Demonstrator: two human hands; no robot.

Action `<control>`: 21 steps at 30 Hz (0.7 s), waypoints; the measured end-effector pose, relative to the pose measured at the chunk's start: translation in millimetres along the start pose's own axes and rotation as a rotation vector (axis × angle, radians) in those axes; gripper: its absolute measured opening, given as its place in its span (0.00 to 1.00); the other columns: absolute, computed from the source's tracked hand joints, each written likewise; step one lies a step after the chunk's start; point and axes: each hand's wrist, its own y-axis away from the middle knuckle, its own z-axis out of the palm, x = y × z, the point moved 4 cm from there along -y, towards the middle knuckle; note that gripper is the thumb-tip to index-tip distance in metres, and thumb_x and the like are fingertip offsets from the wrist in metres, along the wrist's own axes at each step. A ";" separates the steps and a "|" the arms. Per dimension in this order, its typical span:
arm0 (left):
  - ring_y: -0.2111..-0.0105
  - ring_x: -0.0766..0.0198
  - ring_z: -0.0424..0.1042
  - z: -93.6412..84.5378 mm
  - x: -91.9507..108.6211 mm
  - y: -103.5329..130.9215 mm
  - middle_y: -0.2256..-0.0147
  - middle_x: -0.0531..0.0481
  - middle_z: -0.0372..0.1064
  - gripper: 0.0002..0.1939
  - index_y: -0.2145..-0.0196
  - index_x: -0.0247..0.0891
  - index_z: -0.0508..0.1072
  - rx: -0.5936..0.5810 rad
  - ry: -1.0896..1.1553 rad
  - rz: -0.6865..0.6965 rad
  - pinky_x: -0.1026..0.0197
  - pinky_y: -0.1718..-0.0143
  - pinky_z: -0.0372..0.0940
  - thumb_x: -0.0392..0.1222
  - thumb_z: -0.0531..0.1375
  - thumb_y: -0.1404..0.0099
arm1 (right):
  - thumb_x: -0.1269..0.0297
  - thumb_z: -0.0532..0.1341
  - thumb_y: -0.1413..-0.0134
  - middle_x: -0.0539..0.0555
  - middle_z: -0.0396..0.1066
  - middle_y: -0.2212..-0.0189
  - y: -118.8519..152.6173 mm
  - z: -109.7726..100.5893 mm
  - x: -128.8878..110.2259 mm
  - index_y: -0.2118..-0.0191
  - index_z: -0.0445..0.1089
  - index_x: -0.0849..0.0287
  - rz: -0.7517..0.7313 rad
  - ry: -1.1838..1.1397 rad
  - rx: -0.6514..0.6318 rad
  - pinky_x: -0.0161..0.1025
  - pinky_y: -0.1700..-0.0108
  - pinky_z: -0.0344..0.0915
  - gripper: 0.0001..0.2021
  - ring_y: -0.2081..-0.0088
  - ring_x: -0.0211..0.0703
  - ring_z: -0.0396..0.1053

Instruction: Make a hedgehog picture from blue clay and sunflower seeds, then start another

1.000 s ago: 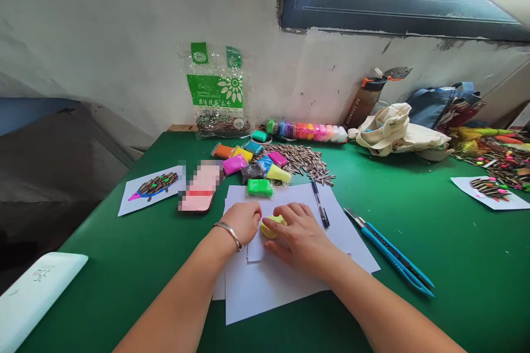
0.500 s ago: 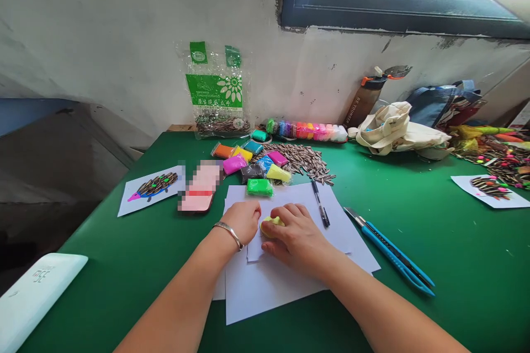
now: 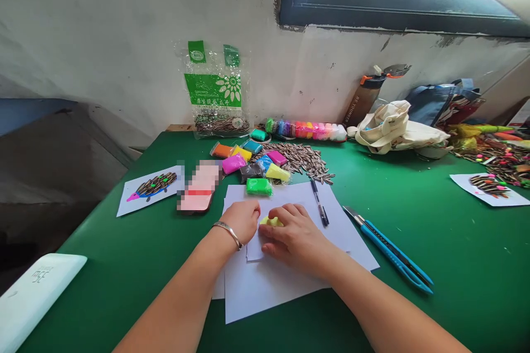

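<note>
A flattened lump of pale yellow modelling clay [image 3: 271, 221] lies on a small sheet of white paper [image 3: 257, 251], on top of larger white sheets. My right hand [image 3: 296, 231] is over the clay, with bent fingers and thumb pressed onto it. Close by on the left, my left hand [image 3: 243, 220] rests on the paper with its fingers curled in; what they hold, if anything, is hidden. A silver bangle circles that wrist. Just beyond both hands is a bright green packet of clay [image 3: 259, 187]. Right of the right hand lies a black pen [image 3: 319, 204].
Several coloured clay packets [image 3: 234, 164] and a heap of sunflower seeds [image 3: 304, 160] lie behind the paper. A blue utility knife [image 3: 393, 253], blade out, is at right. Pink phone [image 3: 199, 198], hedgehog picture [image 3: 153, 187] and white device [image 3: 39, 292] are at left.
The right fingers have shifted very slightly on the clay, and a little less of it shows. My left hand stays in place.
</note>
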 end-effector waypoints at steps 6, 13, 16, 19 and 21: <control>0.71 0.63 0.69 1.5 -1.7 0.0 0.73 0.51 0.72 0.11 0.71 0.41 0.71 -0.005 -0.006 -0.003 0.64 0.74 0.56 0.36 0.50 0.39 | 0.53 0.57 0.44 0.53 0.65 0.58 8.1 -3.5 6.9 0.55 0.70 0.47 -0.020 -0.022 0.017 0.44 0.53 0.51 0.13 0.58 0.45 0.57; 0.70 0.61 0.70 0.1 0.1 0.7 0.72 0.50 0.73 0.11 0.70 0.41 0.72 -0.001 -0.025 0.007 0.63 0.72 0.57 0.36 0.50 0.38 | 0.54 0.57 0.44 0.53 0.66 0.62 6.1 -4.4 -0.9 0.58 0.72 0.48 -0.049 -0.001 -0.047 0.45 0.52 0.50 0.11 0.58 0.45 0.57; 0.69 0.60 0.70 0.3 0.1 0.7 0.72 0.50 0.73 0.12 0.69 0.41 0.72 0.000 -0.032 0.004 0.63 0.72 0.58 0.36 0.50 0.38 | 0.54 0.57 0.44 0.53 0.67 0.62 6.6 -5.7 0.2 0.57 0.72 0.47 -0.055 -0.001 -0.055 0.46 0.52 0.50 0.12 0.58 0.46 0.57; 0.69 0.60 0.70 0.4 0.0 0.5 0.71 0.49 0.73 0.12 0.69 0.41 0.72 -0.004 -0.034 0.002 0.63 0.72 0.58 0.37 0.49 0.38 | 0.53 0.57 0.44 0.53 0.66 0.60 8.5 -7.9 6.8 0.56 0.72 0.46 -0.043 -0.045 -0.045 0.45 0.52 0.51 0.12 0.57 0.45 0.57; 0.69 0.60 0.70 0.6 -0.2 0.4 0.71 0.49 0.73 0.12 0.69 0.41 0.72 -0.007 -0.035 0.006 0.63 0.72 0.58 0.37 0.49 0.38 | 0.52 0.56 0.44 0.53 0.65 0.58 9.9 -10.8 12.0 0.55 0.71 0.46 -0.024 -0.076 -0.026 0.44 0.53 0.51 0.13 0.57 0.44 0.57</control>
